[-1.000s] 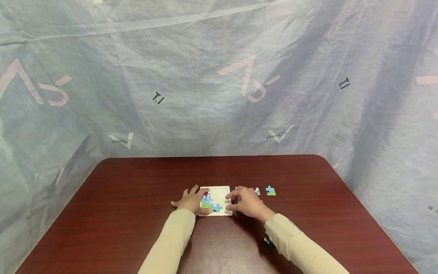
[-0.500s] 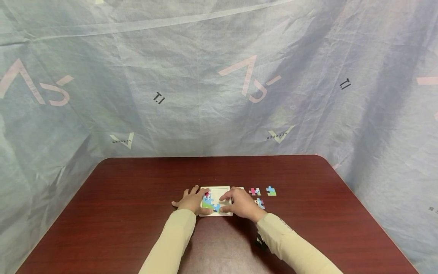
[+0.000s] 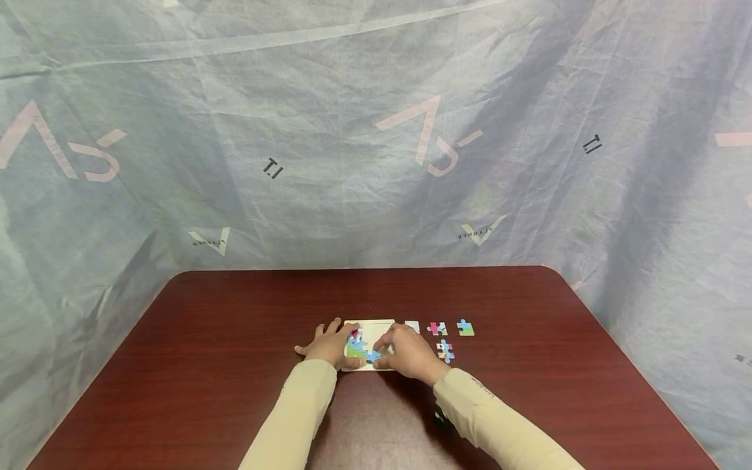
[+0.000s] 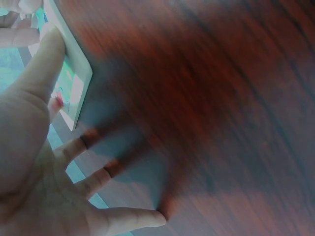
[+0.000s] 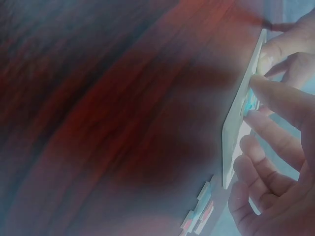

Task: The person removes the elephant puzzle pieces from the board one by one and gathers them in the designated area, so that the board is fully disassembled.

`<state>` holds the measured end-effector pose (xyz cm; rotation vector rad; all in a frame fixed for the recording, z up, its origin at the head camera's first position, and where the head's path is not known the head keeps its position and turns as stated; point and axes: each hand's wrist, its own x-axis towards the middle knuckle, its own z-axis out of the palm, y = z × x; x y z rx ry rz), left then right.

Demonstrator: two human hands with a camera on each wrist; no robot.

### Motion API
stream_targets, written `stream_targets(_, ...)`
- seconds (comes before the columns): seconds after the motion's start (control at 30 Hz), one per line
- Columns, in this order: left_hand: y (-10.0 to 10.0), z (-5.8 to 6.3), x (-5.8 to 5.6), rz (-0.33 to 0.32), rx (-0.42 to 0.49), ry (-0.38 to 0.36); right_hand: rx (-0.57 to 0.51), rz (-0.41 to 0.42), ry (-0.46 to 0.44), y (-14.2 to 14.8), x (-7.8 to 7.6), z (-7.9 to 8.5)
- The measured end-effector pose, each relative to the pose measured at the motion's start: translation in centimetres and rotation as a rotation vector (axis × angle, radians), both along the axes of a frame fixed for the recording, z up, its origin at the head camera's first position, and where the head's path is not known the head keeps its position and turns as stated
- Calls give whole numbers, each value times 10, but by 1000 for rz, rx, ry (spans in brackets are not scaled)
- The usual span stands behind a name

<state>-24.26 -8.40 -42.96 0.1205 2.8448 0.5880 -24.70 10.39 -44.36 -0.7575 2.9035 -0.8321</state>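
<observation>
A small jigsaw board (image 3: 376, 322) with a pale rim lies on the table, its left part filled with a blue, green and red picture. My left hand (image 3: 326, 346) rests on its left side, thumb (image 4: 51, 49) and index finger on the board and the other fingers spread on the table. My right hand (image 3: 409, 352) is over the board's right half. Its thumb (image 5: 275, 93) and index finger pinch a blue puzzle piece (image 3: 373, 356) near the board's lower edge. The fingers hide part of that piece.
Right of the board lie loose puzzle pieces: a pale one (image 3: 413, 325), a red and white one (image 3: 437, 328), a blue and green one (image 3: 465, 327) and a multicoloured one (image 3: 445, 351). A grey printed sheet (image 3: 341, 130) hangs behind the dark red table (image 3: 235, 365).
My right hand has moved left over the board, and its thumb and index finger have come together on the blue piece. Loose pieces behind it have come into view. My left hand stays put.
</observation>
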Motion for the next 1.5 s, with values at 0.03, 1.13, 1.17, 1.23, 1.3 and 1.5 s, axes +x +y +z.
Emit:
stream_targets(0.03, 0, -1, 0, 1, 0, 0, 3, 0, 3, 0, 0, 0)
stream_targets(1.13, 2, -5, -4, -3, -39, -7, -2, -37, 14, 7, -7, -2)
stream_targets(1.17, 2, -4, -3, -2, -37, -8, -4, -29, 15, 8, -7, -1)
stream_targets(1.23, 2, -3, -3, -3, -35, -7, -3, -13, 19, 9, -8, -1)
stream_targets(1.3, 2, -2, -2, -2, -31, -7, 7, 5, 27, 10, -8, 0)
stream_targets(1.5, 1, 0, -1, -2, -21, -6, 62, 23, 41, 11, -11, 2)
